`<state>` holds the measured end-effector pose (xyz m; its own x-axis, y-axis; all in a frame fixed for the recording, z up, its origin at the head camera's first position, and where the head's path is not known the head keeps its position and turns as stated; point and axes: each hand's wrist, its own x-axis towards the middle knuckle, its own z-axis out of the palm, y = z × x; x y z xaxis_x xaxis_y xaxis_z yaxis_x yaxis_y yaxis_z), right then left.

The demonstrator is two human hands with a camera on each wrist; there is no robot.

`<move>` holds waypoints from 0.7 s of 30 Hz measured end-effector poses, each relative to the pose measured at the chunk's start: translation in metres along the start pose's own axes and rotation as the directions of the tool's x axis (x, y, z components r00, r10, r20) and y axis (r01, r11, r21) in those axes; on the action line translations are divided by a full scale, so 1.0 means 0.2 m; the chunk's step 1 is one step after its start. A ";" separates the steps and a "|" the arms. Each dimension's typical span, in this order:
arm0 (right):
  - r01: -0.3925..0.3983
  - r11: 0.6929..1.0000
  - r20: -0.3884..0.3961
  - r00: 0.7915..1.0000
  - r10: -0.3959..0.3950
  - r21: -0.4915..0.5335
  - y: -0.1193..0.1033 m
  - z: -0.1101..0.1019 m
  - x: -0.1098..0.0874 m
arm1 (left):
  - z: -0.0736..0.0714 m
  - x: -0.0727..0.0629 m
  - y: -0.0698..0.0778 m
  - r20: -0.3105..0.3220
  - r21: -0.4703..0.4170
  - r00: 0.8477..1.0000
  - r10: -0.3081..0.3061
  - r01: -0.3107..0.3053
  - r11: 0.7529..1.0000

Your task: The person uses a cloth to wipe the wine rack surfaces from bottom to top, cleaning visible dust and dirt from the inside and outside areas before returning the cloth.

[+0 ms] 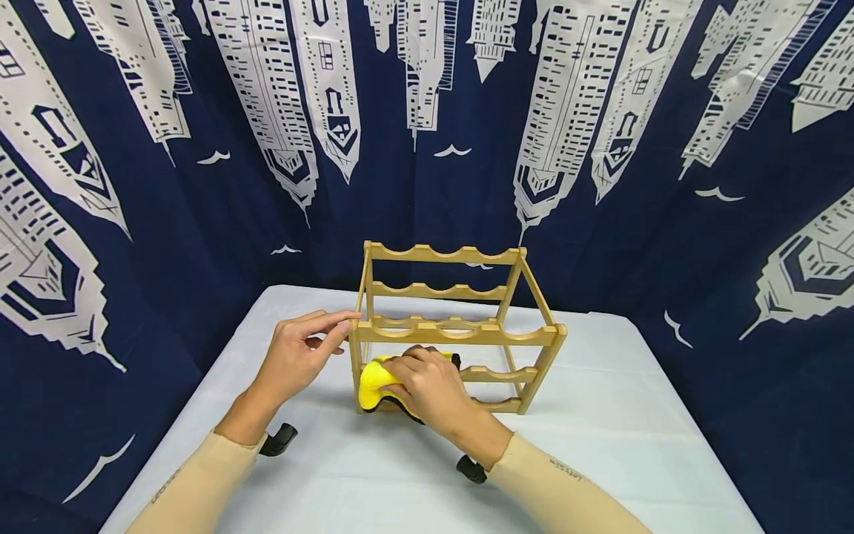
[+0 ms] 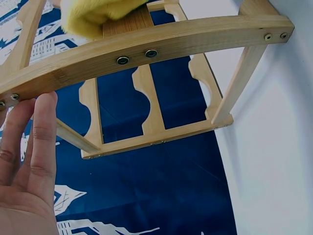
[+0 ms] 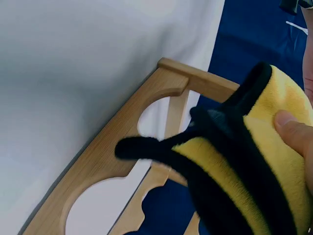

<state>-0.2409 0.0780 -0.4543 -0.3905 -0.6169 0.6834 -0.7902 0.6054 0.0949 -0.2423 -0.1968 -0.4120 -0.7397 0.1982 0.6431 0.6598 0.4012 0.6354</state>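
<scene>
A wooden wine rack (image 1: 460, 335) with scalloped rails stands on the table. My left hand (image 1: 303, 352) is at its upper left corner, with extended fingertips touching the end of the side upright (image 2: 73, 66). My right hand (image 1: 427, 386) holds a bunched yellow cloth (image 1: 375, 382) with black edging against the front rails at the rack's left. In the right wrist view the thumb (image 3: 288, 125) presses on the folded yellow cloth (image 3: 200, 152), while its dark trim hangs loosely over a scalloped rail (image 3: 127, 117). Most of the right fingers are hidden there.
The rack rests on a white-covered table (image 1: 620, 423). Behind it hangs a dark blue curtain (image 1: 414, 200) printed with white buildings and birds. Black wrist-worn devices (image 1: 279, 440) show beside both forearms.
</scene>
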 end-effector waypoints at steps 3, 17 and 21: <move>-0.025 0.999 -0.025 0.999 0.026 0.040 -0.02 0.03 0.03 | 0.00 0.00 0.00 0.009 0.011 1.000 -0.004 0.004 1.000; -0.131 0.983 0.039 0.991 0.127 0.132 -0.03 0.06 0.07 | 0.00 0.00 0.01 0.024 0.005 1.000 -0.021 0.021 1.000; -0.129 0.988 0.069 0.990 0.123 0.088 -0.01 0.05 0.06 | -0.01 0.00 0.01 0.012 0.008 1.000 -0.021 0.021 1.000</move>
<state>-0.2489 0.0648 -0.4540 -0.5165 -0.5705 0.6386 -0.7716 0.6335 -0.0582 -0.2401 -0.1975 -0.4092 -0.7552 0.2002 0.6241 0.6427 0.4129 0.6453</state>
